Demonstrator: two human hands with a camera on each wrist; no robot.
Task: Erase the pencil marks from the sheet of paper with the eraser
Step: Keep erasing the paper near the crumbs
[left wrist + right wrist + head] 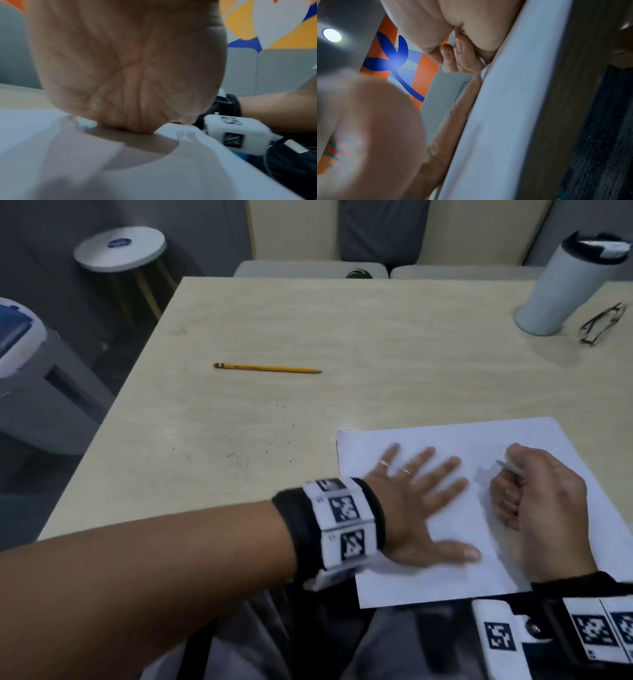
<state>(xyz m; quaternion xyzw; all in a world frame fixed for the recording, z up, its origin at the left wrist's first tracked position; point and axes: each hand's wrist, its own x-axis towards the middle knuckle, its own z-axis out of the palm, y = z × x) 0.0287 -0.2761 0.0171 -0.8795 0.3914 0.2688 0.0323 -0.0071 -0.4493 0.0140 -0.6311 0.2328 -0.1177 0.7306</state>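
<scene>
The sheet of paper (428, 573) lies under both hands. The left hand (418, 508) presses it flat, fingers spread. Just beside it, the right hand (541, 508) curls around a white eraser (510, 467). A pencil (267, 368) lies well beyond the left hand.

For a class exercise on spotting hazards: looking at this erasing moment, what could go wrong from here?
1. The sheet of paper overhangs the near edge of the table; hard rubbing there may crease or tear it.
2. The left hand presses flat on one side only, so the far corner could buckle under the eraser gripped by the right hand.
3. A wide stroke might knock the tumbler or the glasses.
</scene>
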